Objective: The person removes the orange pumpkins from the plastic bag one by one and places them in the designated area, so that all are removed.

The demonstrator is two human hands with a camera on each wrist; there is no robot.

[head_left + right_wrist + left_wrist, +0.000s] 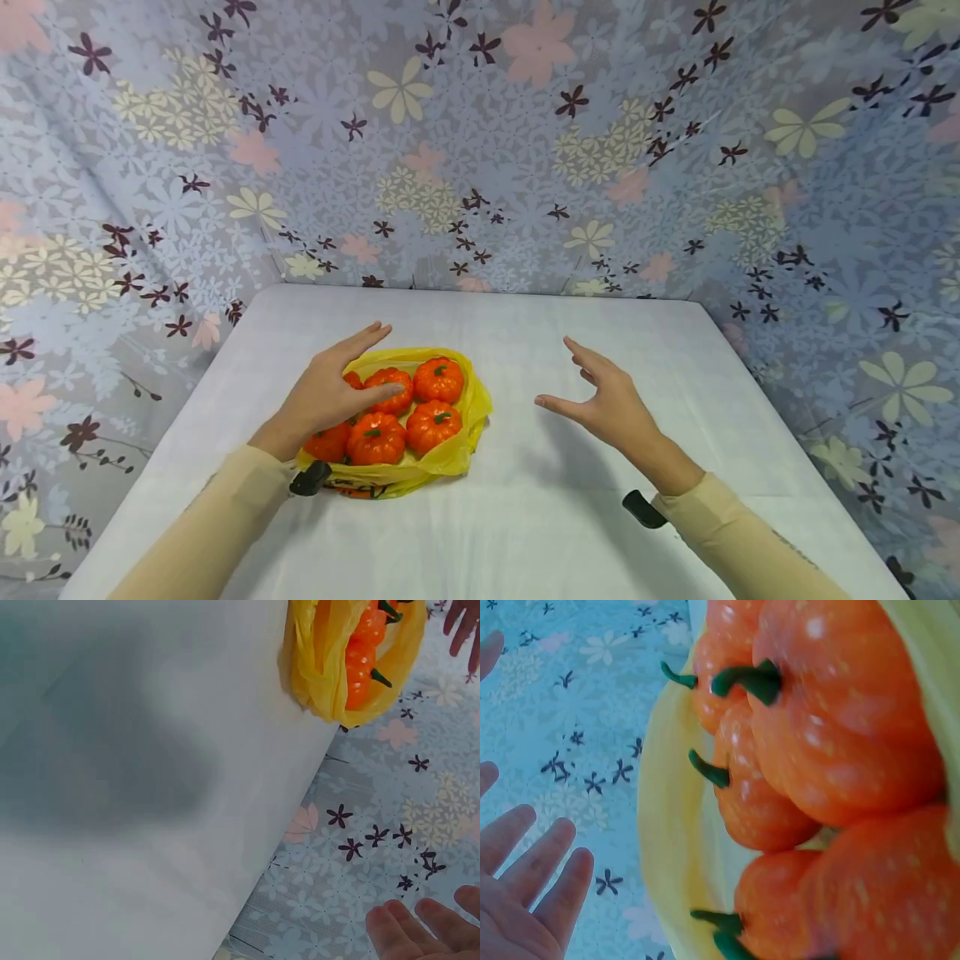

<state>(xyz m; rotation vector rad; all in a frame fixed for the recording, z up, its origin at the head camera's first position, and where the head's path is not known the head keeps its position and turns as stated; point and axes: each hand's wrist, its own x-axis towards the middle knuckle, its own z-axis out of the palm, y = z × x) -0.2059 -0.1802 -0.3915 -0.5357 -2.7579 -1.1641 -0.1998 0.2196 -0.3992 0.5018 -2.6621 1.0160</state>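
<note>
A yellow plastic bag [474,408] sits on the table with its mouth wide and rim turned down. Inside it are several small orange pumpkins [377,438] with green stems; in the left wrist view one large pumpkin [840,712] fills much of the frame. My left hand [330,387] hovers over the bag's left side, fingers extended and thumb apart, hiding part of the pumpkins. It holds nothing. To the right of the bag, my right hand [607,400] is raised above the table, fingers spread from the thumb, holding nothing. Its shadow falls on the cloth.
A white-covered table [525,533] carries the bag left of its middle. Behind and at both sides hangs a flower-patterned curtain [480,167], close to the table's far edge. Dark devices [643,509] are strapped at both wrists.
</note>
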